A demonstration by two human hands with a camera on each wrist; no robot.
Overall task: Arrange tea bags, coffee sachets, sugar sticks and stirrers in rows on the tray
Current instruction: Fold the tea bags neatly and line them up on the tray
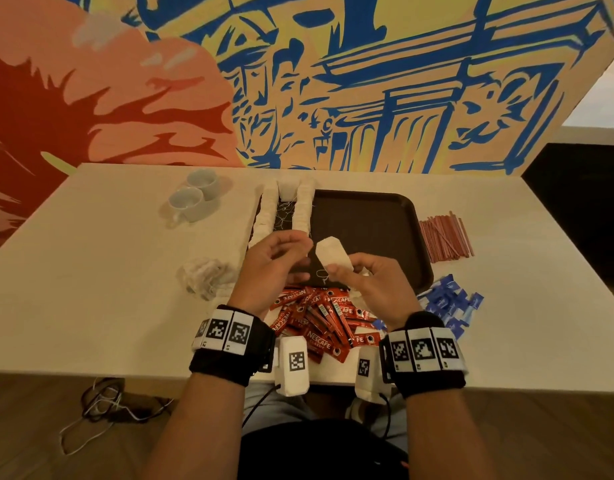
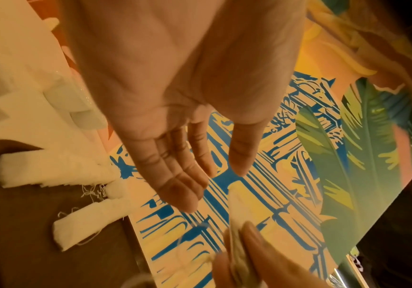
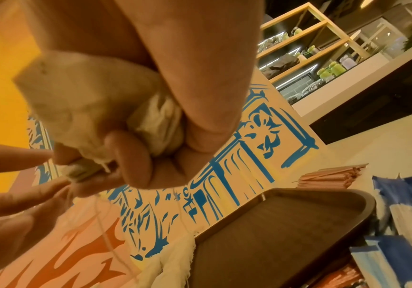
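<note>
Right hand (image 1: 371,285) of mine pinches a tea bag (image 1: 333,255) above the tray (image 1: 367,220), tip up, so my spread, empty left hand (image 1: 274,261) can free its string before it joins the tea-bag rows (image 1: 303,209) at the tray's left.

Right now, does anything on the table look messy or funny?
Yes. The tea bags' strings lie tangled between the two rows on the tray. Coffee sachets and sugar sticks still sit in jumbled piles off it.
</note>
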